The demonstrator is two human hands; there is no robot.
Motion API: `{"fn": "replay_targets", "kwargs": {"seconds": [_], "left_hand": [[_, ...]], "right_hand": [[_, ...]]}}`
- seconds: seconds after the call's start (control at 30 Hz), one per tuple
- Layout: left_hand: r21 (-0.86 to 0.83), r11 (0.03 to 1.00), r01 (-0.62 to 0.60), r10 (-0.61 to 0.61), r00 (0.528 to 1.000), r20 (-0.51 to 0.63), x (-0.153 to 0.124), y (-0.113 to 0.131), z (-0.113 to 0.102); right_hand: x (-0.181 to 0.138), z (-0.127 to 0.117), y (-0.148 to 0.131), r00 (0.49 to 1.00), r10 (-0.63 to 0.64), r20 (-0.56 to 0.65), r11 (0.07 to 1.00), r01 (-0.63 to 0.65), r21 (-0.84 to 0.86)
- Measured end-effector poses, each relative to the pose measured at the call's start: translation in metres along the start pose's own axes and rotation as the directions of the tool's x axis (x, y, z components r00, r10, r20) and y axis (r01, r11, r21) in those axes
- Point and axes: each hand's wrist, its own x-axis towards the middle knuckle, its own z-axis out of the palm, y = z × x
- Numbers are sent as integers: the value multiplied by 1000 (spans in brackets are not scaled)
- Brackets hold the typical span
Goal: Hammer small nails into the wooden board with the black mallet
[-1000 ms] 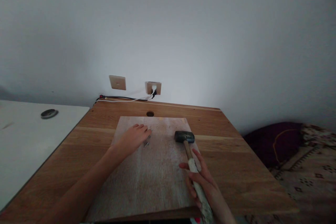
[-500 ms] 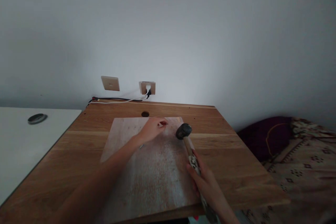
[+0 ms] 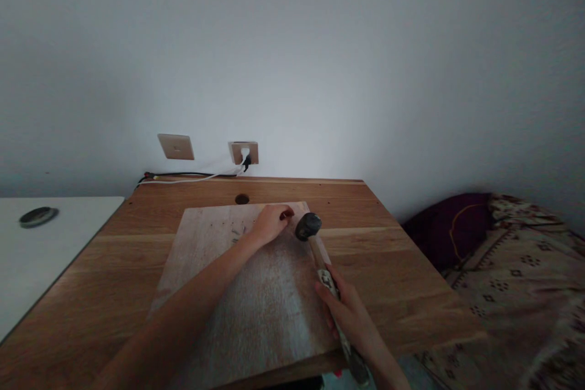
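Observation:
My right hand is closed around the patterned grip of a hammer. Its dark, rounded head points away from me and hovers near the far right corner of a pale wooden board. Just left of the hammer head, my left hand is pinched low over the board's far edge. Whatever its fingertips hold is too small to make out. Several thin nails lie on the board left of that hand, close to a row of small dark marks.
The board rests on a brown wooden desk against a wall. White and black cables run along the back to a socket. At left is a white surface with a dark oval object; at right, patterned fabric.
The view has shifted slightly, moving the desk and wall leftward in the picture. Relative to the board, both hands stay nearly in place, and more of the loose nails shows beside the left hand.

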Motion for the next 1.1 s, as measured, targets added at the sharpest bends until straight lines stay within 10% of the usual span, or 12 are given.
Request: {"fn": "replay_targets", "kwargs": {"seconds": [0.5, 0.63, 0.83, 1.1], "left_hand": [[-126, 991, -36, 30, 998, -47, 3, -9, 7], [33, 995, -90, 92, 994, -50, -4, -11, -26], [319, 923, -214, 138, 960, 245, -40, -37, -96], [327, 931, -165, 59, 949, 310, -69, -41, -107]], "right_hand": [[21, 0, -21, 992, -126, -19, 992, 125, -22], [35, 2, -29, 982, -187, 2, 976, 186, -111], [26, 9, -21, 986, -164, -33, 985, 161, -66], [4, 23, 4, 991, -118, 60, 992, 120, -30]]}}
